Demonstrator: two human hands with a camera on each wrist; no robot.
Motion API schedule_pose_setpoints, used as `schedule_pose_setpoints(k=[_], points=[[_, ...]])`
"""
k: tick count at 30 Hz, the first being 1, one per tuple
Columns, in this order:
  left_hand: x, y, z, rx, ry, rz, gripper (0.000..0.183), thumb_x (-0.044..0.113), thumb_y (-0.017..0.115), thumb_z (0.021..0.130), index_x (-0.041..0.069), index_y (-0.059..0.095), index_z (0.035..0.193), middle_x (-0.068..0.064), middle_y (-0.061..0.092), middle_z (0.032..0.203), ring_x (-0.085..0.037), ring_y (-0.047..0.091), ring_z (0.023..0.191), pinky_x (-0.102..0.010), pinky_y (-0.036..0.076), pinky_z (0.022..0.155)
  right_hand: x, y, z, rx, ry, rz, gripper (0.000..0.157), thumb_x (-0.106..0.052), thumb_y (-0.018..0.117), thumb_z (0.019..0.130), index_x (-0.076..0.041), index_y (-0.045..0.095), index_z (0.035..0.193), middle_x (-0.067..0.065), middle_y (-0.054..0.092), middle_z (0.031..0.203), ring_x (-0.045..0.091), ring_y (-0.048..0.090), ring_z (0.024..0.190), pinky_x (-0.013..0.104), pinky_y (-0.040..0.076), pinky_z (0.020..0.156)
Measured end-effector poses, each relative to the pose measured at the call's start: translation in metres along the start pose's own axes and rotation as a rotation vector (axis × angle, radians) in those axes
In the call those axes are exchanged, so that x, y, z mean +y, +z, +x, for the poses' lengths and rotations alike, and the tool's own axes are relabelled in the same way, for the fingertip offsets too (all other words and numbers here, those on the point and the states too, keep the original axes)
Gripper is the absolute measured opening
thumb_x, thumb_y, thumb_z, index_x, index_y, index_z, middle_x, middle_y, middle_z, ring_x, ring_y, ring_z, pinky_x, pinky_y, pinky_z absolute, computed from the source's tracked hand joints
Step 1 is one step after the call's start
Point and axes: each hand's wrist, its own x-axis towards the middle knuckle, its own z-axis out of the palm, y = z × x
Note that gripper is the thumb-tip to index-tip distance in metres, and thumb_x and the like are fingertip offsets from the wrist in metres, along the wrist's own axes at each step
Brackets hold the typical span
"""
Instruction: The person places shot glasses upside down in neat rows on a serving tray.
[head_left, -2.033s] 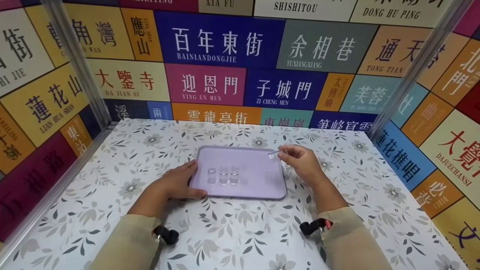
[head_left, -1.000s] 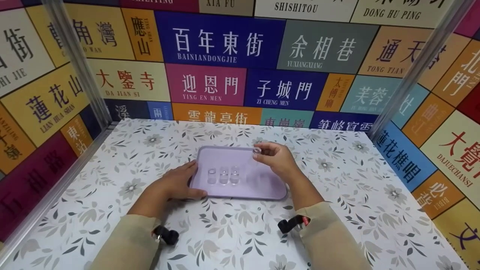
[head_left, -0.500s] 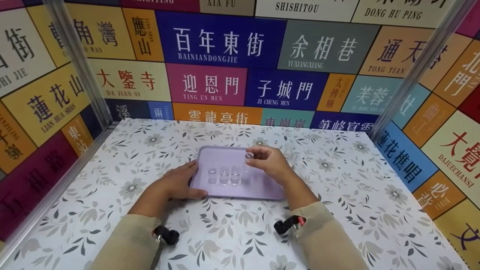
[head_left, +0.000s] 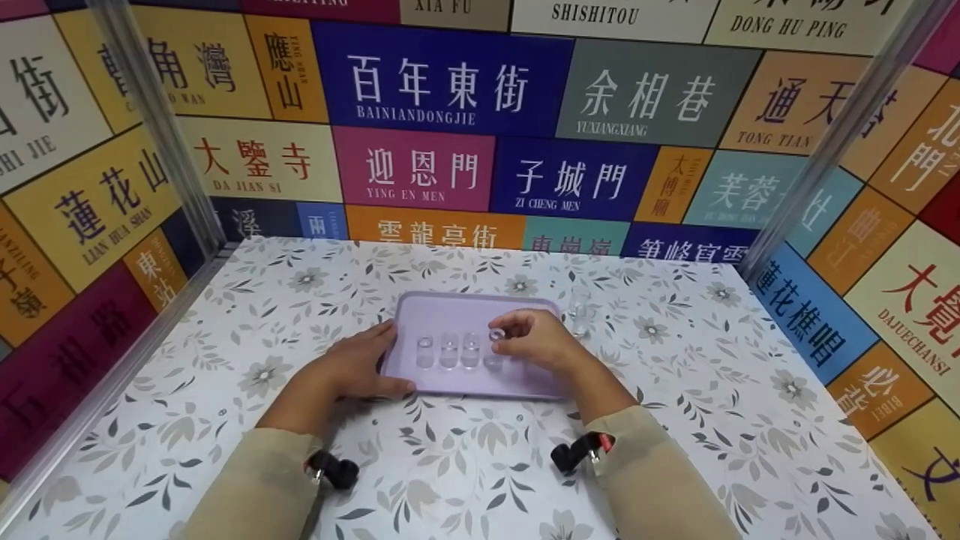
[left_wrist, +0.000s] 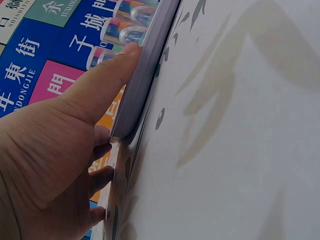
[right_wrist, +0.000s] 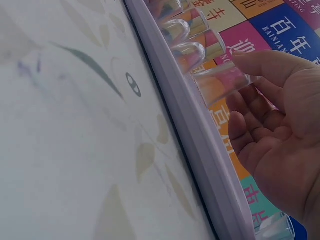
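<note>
A lilac tray (head_left: pixel 435 306) lies on the table. On it stands a row of three small clear shot glasses (head_left: pixel 448 352). My right hand (head_left: pixel 536 339) pinches another shot glass (head_left: pixel 493 355) by its upper end between thumb and fingers, at the right end of the row. In the right wrist view this glass (right_wrist: pixel 220 82) is upright, its foot at the tray; contact with the tray floor is hidden. My left hand (head_left: pixel 356 364) rests at the tray's left near corner. Its extended thumb (left_wrist: pixel 107 75) lies on the near rim, with the other fingers along the left side.
More clear glassware (head_left: pixel 580 311) stands on the table just right of the tray, hard to count. A floral cloth (head_left: pixel 465 465) covers the table. Sign-printed walls (head_left: pixel 442 82) enclose the back and sides, with clear corner posts (head_left: pixel 817 142).
My right hand has carried the shot glass leftward from beyond the tray's right edge, turned it upright and lowered it beside the row. The left hand has stayed at the corner.
</note>
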Motion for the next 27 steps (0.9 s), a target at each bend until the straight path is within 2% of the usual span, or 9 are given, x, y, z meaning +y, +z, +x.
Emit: schedule_pose_setpoints(k=[12, 16, 23, 27], points=[[-0.0010, -0.0006, 0.0010, -0.003, -0.013, -0.008, 0.129, 0.083, 0.076, 0.079, 0.020, 0.016, 0.174, 0.000, 0.011, 0.183, -0.042, 0.014, 0.168, -0.069, 0.016, 0.134, 0.0067, 0.0049, 0.0012, -0.058, -0.009, -0.034, 0.039, -0.012, 0.090, 0.084, -0.008, 0.078, 0.121, 0.005, 0.076, 0.107, 0.016, 0.067, 0.097, 0.023, 0.057, 0.083], [-0.0013, -0.0010, 0.0016, -0.004, -0.012, -0.011, 0.129, 0.083, 0.076, 0.078, 0.020, 0.016, 0.174, 0.000, 0.010, 0.183, -0.043, 0.013, 0.168, -0.070, 0.016, 0.133, 0.0055, 0.0051, 0.0011, -0.049, -0.003, -0.024, 0.041, -0.016, 0.090, 0.085, -0.009, 0.077, 0.123, 0.005, 0.076, 0.110, 0.015, 0.067, 0.100, 0.024, 0.057, 0.086], [-0.0014, 0.0003, 0.0032, -0.006, -0.025, -0.013, 0.131, 0.083, 0.077, 0.076, 0.021, 0.016, 0.174, 0.003, 0.010, 0.183, -0.040, 0.013, 0.169, -0.067, 0.016, 0.135, 0.0022, 0.0019, 0.0005, -0.024, -0.030, -0.007, 0.049, -0.029, 0.082, 0.095, -0.005, 0.070, 0.136, 0.007, 0.075, 0.116, 0.017, 0.068, 0.096, 0.029, 0.060, 0.077], [-0.0005, 0.0009, 0.0043, -0.003, -0.020, -0.015, 0.131, 0.083, 0.077, 0.076, 0.020, 0.016, 0.174, 0.001, 0.011, 0.183, -0.042, 0.014, 0.168, -0.069, 0.017, 0.134, 0.0023, -0.0036, 0.0002, 0.037, -0.044, -0.008, 0.046, -0.029, 0.081, 0.096, -0.005, 0.072, 0.135, 0.008, 0.078, 0.121, 0.018, 0.070, 0.105, 0.025, 0.058, 0.087]])
